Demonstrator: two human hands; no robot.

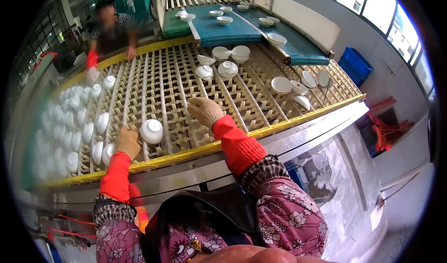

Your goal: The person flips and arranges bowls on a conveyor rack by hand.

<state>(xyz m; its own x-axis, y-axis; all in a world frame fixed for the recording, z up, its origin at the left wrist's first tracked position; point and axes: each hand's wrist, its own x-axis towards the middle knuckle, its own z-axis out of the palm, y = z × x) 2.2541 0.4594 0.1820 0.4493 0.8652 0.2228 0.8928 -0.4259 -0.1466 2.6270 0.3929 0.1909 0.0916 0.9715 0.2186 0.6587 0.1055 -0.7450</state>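
Observation:
My left hand (128, 143), in a tan glove with a red cuff, is over the peg conveyor (179, 128) near its front edge. It is between an upturned white bowl (151, 131) on its right and another white bowl (108, 154) partly hidden on its left. Its fingers look slightly apart, with no bowl visibly gripped. My right hand (205, 110), gloved the same way, hovers above the pegs with fingers loosely bent and nothing visible in them. Farther back, several white bowls (228, 69) rest on the pegs.
Rows of tilted bowls (88, 131) fill the conveyor's left end. Several more bowls (281, 85) lie at the right. Green belts (228, 35) carrying bowls meet the far side. A co-worker (114, 30) stands across, one gloved hand near the bowls. A yellow rail (279, 127) edges the near side.

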